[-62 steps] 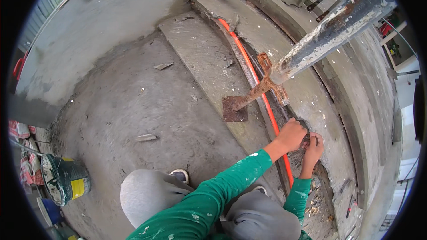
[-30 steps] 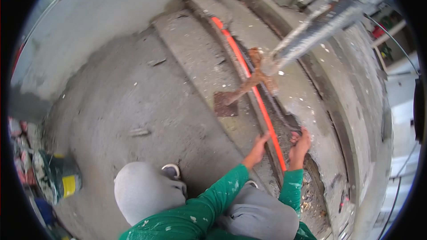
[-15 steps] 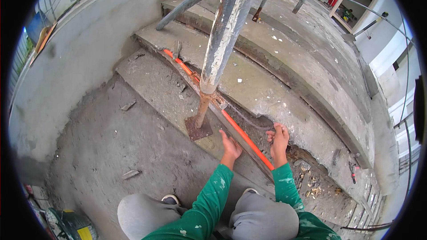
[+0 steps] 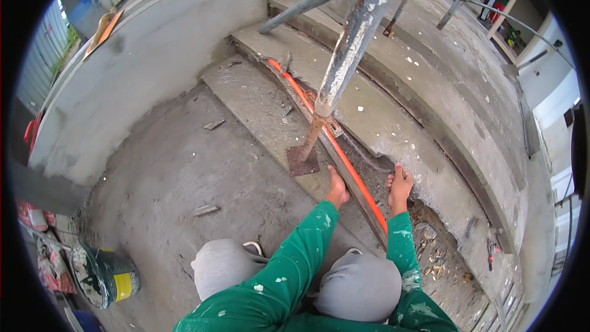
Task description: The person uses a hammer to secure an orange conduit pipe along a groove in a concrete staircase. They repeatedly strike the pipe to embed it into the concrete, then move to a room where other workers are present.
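Observation:
A long orange bar (image 4: 353, 173) runs along a narrow board (image 4: 364, 204) set on edge at the broken front of a concrete step. My left hand (image 4: 337, 189) is against the board's outer side, thumb up and fingers partly hidden, with nothing seen in it. Beyond the bar, my right hand (image 4: 400, 185) has its fingers pinched together beside the chipped step edge. A thin grey wire (image 4: 367, 158) leads from near the post to these fingers. The rusty, paint-flaked metal post (image 4: 350, 64) stands across the bar, its square base plate (image 4: 303, 161) on the lower step.
Curved concrete steps (image 4: 430, 101) rise to the right, with loose rubble (image 4: 433, 261) in the gap near my right forearm. Red-handled pliers (image 4: 490, 254) lie on the step. A bucket (image 4: 104, 275) stands at lower left, below the low wall (image 4: 141, 71). People are at the far upper right.
The view has swung left and the scene sits further right, with more of the bucket showing. Both hands keep nearly the same places beside the board and step edge.

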Available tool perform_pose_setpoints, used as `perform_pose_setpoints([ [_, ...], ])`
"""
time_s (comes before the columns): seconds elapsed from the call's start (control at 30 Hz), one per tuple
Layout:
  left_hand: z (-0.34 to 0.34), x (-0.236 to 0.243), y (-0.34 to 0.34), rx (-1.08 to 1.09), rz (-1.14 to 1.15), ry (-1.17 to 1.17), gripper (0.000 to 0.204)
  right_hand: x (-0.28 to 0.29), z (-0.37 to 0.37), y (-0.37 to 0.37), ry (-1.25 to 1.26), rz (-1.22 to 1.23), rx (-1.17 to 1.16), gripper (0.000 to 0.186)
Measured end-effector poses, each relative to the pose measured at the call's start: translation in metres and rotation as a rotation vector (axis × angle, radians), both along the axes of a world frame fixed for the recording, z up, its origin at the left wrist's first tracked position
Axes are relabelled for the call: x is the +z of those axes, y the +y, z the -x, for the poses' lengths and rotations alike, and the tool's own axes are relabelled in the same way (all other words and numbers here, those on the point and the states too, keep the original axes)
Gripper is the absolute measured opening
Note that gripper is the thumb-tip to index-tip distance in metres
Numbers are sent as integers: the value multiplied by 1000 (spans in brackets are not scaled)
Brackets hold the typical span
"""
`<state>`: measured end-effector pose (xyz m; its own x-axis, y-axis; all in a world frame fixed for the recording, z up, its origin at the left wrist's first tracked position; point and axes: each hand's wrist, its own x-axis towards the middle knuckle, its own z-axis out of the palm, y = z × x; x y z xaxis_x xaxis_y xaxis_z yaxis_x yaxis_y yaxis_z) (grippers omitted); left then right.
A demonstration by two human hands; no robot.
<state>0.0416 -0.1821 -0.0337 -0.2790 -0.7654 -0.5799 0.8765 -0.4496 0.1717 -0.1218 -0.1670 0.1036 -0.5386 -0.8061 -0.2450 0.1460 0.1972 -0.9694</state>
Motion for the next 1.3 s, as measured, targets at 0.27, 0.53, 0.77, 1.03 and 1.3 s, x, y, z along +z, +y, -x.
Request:
perform_pose_setpoints([
  [0.27, -1, 19, 30, -79, -87, -92, 89, 0, 43, 16, -26, 58, 2, 39],
  [0.53, -32, 4, 27, -57, -96, -132, 91, 8, -33, 51, 39, 134, 37, 39],
  [0.77, -18, 16, 28, -40, -69, -73, 89, 13, 14, 31, 31, -13, 73, 54],
  [1.03, -32, -12, 24, -52, -102, -121, 94, -4, -23, 45, -1, 8, 89, 65],
  [1.3, -13, 30, 31, -67, -112, -74, 91, -16, 11, 36, -77, -27, 24, 94],
])
